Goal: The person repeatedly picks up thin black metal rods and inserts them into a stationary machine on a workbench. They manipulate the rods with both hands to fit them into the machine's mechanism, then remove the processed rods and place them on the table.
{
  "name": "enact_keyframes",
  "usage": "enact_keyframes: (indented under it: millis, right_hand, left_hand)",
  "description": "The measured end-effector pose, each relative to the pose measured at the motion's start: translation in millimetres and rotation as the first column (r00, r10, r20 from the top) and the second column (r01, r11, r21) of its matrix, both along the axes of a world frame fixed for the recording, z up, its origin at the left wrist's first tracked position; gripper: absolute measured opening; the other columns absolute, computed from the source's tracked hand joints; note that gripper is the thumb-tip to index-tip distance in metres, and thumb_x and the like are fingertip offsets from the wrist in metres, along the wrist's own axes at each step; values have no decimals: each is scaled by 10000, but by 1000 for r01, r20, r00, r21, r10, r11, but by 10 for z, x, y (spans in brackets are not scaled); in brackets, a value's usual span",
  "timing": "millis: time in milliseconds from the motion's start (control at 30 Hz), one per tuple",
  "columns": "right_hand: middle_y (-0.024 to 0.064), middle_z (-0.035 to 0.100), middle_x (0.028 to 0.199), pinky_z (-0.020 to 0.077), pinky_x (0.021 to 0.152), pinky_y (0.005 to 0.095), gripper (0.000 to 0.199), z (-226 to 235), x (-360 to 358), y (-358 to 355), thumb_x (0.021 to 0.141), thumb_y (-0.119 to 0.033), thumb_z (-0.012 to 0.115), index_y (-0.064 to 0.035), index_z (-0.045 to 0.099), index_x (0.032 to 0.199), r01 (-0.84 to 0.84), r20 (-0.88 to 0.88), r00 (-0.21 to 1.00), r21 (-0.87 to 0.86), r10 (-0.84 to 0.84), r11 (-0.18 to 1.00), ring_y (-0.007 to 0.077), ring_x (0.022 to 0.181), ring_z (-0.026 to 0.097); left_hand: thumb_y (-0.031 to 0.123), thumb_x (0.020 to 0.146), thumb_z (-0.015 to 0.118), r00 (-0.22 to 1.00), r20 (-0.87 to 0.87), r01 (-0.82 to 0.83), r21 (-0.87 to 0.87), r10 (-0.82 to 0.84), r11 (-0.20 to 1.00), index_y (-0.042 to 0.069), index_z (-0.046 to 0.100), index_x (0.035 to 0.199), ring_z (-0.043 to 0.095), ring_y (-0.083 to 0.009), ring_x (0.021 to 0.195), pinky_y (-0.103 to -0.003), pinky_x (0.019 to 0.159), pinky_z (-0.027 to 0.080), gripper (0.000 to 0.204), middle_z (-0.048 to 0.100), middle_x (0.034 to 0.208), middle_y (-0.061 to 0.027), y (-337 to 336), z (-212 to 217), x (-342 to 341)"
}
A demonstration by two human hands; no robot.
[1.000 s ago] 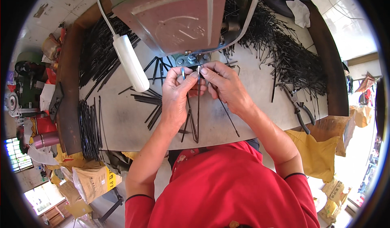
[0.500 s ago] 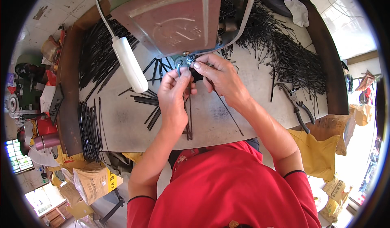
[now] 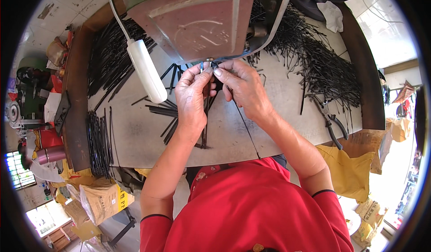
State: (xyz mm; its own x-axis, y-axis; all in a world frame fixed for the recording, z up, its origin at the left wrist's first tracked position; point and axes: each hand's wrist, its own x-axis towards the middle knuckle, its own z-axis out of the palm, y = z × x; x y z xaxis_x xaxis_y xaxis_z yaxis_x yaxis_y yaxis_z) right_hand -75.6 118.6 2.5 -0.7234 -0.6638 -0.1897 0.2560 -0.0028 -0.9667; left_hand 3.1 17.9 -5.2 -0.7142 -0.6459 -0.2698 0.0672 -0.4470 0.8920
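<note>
My left hand (image 3: 192, 100) and my right hand (image 3: 247, 89) meet close together under the machine's reddish-brown metal cover (image 3: 197, 25). Both are closed, thumbs and forefingers pinching at the small metal working point below the cover's lower edge. A thin black rod-like strip (image 3: 246, 128) runs from my right hand down toward the table's front edge, with a small knob at its end. Further dark strips (image 3: 205, 133) hang below my left hand, and my fingers cover their upper ends. What exactly lies between the fingertips is hidden.
Black strips lie in a pile (image 3: 114, 56) at far left, a bundle (image 3: 98, 139) at near left and a tangled heap (image 3: 314, 63) at right. Pliers (image 3: 331, 121) rest near the right edge. A white lamp (image 3: 147, 72) hangs left of the cover; a raised wooden rim (image 3: 77, 103) borders the table.
The free end of the strip from my right hand has swung left and nearer to me. My right hand has shifted slightly; the strips under my left hand have also moved.
</note>
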Motion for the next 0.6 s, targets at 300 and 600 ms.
enact_keyframes:
  millis: [300,600]
  right_hand:
    - [44,561,656,306,375,224,181,32,7,9,898,-122,574,39,579,982,-5,72,997,-19,6,1000,68,463,461]
    - [44,573,670,306,385,209,179,-20,38,-1,903,-132,574,30,581,979,7,112,994,-73,1,997,63,478,466]
  left_hand:
    - [113,875,636,1000,15,-1,22,0,1000,29,613,1001,529,-54,608,-196,549,442,153,594,753,-3,1,4,-23]
    - [107,873,635,1000,-24,-10,45,11,999,32,605,1011,537,-56,613,-193,551,441,160,602,760,-9,10,-15,-12]
